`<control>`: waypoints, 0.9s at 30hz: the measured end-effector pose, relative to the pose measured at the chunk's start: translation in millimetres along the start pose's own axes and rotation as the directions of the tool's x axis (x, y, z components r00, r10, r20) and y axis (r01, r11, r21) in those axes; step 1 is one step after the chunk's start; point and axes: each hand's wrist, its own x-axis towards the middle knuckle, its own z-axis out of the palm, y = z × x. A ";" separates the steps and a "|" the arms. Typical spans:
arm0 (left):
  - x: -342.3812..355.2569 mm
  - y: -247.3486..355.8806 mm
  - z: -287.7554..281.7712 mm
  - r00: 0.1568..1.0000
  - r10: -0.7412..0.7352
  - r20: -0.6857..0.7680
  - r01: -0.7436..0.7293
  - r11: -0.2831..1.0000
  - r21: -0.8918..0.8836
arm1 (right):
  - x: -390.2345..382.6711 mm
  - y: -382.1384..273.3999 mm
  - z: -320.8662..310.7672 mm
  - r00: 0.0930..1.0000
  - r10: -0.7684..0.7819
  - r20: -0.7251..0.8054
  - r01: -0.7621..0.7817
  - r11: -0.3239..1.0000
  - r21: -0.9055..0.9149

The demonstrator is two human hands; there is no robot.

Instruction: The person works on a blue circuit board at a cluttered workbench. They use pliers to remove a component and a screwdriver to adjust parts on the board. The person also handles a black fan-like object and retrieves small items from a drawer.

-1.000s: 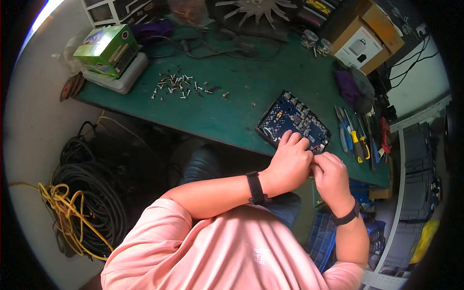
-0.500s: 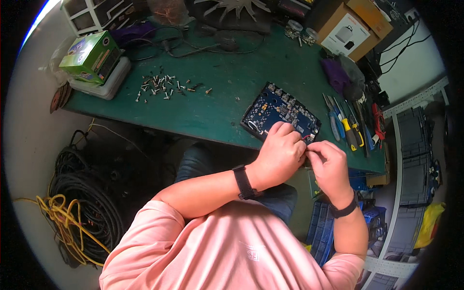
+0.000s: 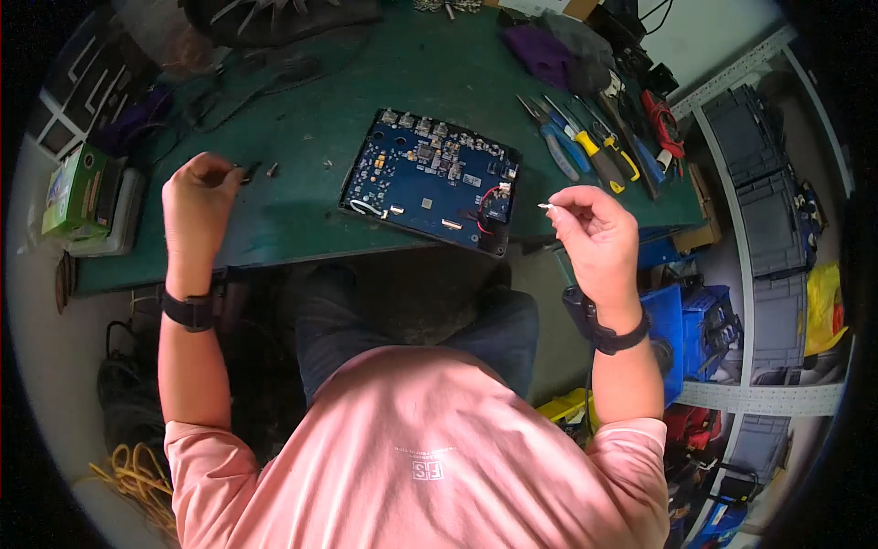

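Note:
A blue circuit board [image 3: 427, 200] lies in an open black case near the table's front edge, with red and black wires [image 3: 484, 206] at its right side. Right of it, my right hand [image 3: 599, 236] is raised, thumb and forefinger pinched on a small, pale, pointed, screw-like piece [image 3: 546, 207]. Far to the left, my left hand [image 3: 199, 203] is over the green table [image 3: 302, 206]. Its fingertips are pressed together beside small dark bits; what they hold is unclear. A loose screw [image 3: 272, 169] lies just right of those fingers.
Pliers [image 3: 560, 151], a yellow-handled screwdriver [image 3: 586, 143] and other tools lie right of the board. A green box [image 3: 82, 192] stands at the left edge, a purple cloth [image 3: 540, 55] at the back. Grey bins [image 3: 777, 229] fill the right shelf; yellow cord [image 3: 137, 476] lies lower left.
Both hands were together at the board's front right corner. They have parted: my left hand moved far left to the loose screws, my right stayed to the right. The view has shifted too.

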 end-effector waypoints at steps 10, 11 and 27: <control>11.3 -35.5 -14.3 0.993 0.006 0.119 -0.042 0.952 0.304 | -3.7 4.1 0.8 0.999 0.031 0.031 -0.030 0.999 -0.026; 10.7 -35.6 -14.6 0.992 -0.009 0.127 -0.031 0.952 0.304 | -3.3 2.7 1.4 0.999 0.031 0.039 -0.030 0.999 -0.032; -61.8 73.3 55.4 0.975 0.118 0.189 -0.089 0.984 -0.152 | 28.1 -17.0 47.1 0.954 -0.076 0.291 0.123 0.981 -0.147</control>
